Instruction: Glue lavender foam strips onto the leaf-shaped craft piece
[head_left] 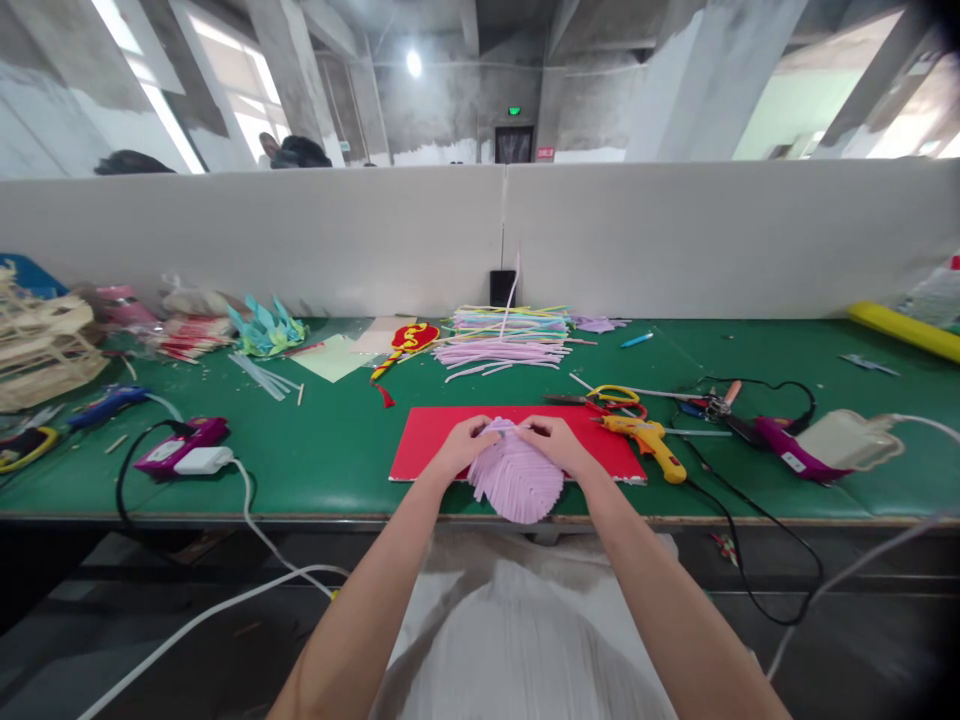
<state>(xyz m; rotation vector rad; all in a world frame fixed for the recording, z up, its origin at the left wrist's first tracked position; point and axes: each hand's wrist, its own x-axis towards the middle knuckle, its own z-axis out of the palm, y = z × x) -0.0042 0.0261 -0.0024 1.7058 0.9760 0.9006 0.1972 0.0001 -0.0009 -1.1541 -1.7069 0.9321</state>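
A leaf-shaped piece of lilac strips (519, 480), which look like pipe cleaners, lies over the front edge of a red board (426, 432). My left hand (466, 446) pinches its upper left part, fingers curled in. At the upper right, my right hand (556, 442) is closed on the same piece, thumb and fingers near its top. A short pale strip seems to span between the fingertips. Just right of the board's middle rest a yellow glue gun (646, 440) and scissors with red and yellow handles (611, 400).
Behind the board lies a pile of coloured strips (504, 340), with a red and yellow ornament (414, 338) to its left. Purple power sockets (184, 447) with trailing cables sit at both sides. A grey partition (337, 240) closes off the green table (337, 470).
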